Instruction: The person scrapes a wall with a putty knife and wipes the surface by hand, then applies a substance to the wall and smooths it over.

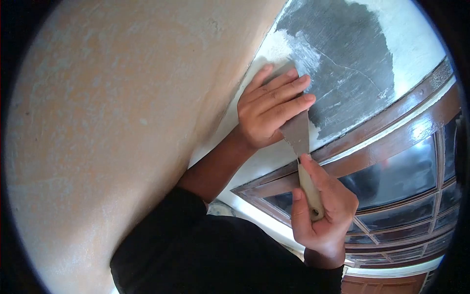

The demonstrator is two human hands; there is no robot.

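Note:
My right hand [325, 206] grips the pale handle of a putty knife [297, 132], its index finger stretched along the handle toward the blade. The wide metal blade points up the wall and lies partly under my left hand [274, 105]. That hand is spread, with its fingers over the blade and the white wall surface. Beside the fingertips is a dark grey patch [347, 63] with thin cracks and whitish smears along its left side. The blade's front edge is hidden beneath my left fingers.
A peach-coloured wall [112, 98] with blotchy paint fills the left side and meets the white wall in a corner. At the right, a brown window frame [396, 127] with glass panes runs below the grey patch. Black sleeves cover both arms.

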